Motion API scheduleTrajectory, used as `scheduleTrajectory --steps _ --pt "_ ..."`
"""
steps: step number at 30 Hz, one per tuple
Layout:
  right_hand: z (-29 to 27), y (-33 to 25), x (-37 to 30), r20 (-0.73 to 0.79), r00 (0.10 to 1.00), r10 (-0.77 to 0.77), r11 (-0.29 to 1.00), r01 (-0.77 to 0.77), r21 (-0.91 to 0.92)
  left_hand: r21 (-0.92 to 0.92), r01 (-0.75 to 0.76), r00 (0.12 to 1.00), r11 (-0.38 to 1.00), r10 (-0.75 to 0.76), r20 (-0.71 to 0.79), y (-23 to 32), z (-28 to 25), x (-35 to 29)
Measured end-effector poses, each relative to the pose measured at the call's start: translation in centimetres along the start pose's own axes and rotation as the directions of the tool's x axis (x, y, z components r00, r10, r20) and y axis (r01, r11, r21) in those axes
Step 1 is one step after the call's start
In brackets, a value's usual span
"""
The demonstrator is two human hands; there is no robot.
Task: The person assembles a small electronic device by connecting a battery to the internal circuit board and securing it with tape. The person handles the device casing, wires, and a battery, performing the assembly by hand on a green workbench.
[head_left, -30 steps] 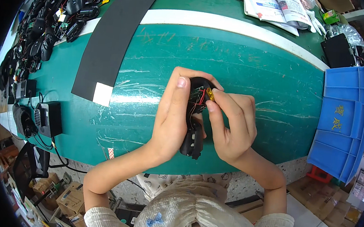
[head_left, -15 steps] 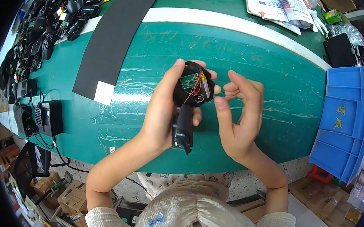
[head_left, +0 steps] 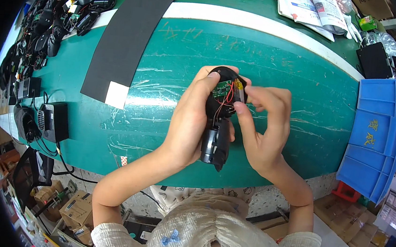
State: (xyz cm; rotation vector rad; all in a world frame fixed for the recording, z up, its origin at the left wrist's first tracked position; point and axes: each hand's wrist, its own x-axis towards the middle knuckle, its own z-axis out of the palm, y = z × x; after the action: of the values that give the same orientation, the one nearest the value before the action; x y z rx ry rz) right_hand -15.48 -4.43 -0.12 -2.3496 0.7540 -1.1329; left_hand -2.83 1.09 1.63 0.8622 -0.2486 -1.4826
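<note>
My left hand (head_left: 187, 115) is closed around a black handheld device with an open round housing (head_left: 212, 107) and a dark, shiny cylindrical part (head_left: 214, 146) below it. Inside the housing are a green circuit board (head_left: 222, 90), thin red wires (head_left: 229, 97) and a flat silvery battery (head_left: 239, 95) with yellow tape at its upper end. My left thumb presses on the housing's upper left rim. My right hand (head_left: 266, 125) has its thumb and forefinger curled against the right rim, beside the battery. Whether those fingertips grip the battery itself or only the rim is hard to see.
Many similar black devices with wires (head_left: 44, 25) are heaped at the far left. A long black mat strip (head_left: 125, 42) lies across the green table (head_left: 173, 79). At the left stands a black box-shaped device (head_left: 56, 123); blue plastic bins (head_left: 373, 134) stand at the right, papers (head_left: 306, 13) at the back.
The device and my left hand have shifted slightly right. My left thumb sits lower on the rim. My right thumb and forefinger have come from beside the housing onto its right edge.
</note>
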Motion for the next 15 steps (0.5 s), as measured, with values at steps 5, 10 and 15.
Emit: scheduleTrajectory --steps 5,10,15 --pt "-0.2 -0.34 -0.49 0.038 0.993 -0.116 0.977 0.121 -0.177 0.026 0.004 1.0 1.0 -0.004 0.011 0.38 0.14 -0.14" --pt "-0.03 -0.28 -0.33 0.076 0.982 -0.172 0.93 0.188 -0.315 0.052 -0.007 1.0 0.999 0.009 -0.027 -0.05 -0.08 0.18" --pt "-0.25 -0.16 -0.16 0.077 0.979 -0.188 0.927 0.203 -0.315 0.006 -0.004 0.999 1.0 0.004 -0.036 0.34 -0.24 0.41"
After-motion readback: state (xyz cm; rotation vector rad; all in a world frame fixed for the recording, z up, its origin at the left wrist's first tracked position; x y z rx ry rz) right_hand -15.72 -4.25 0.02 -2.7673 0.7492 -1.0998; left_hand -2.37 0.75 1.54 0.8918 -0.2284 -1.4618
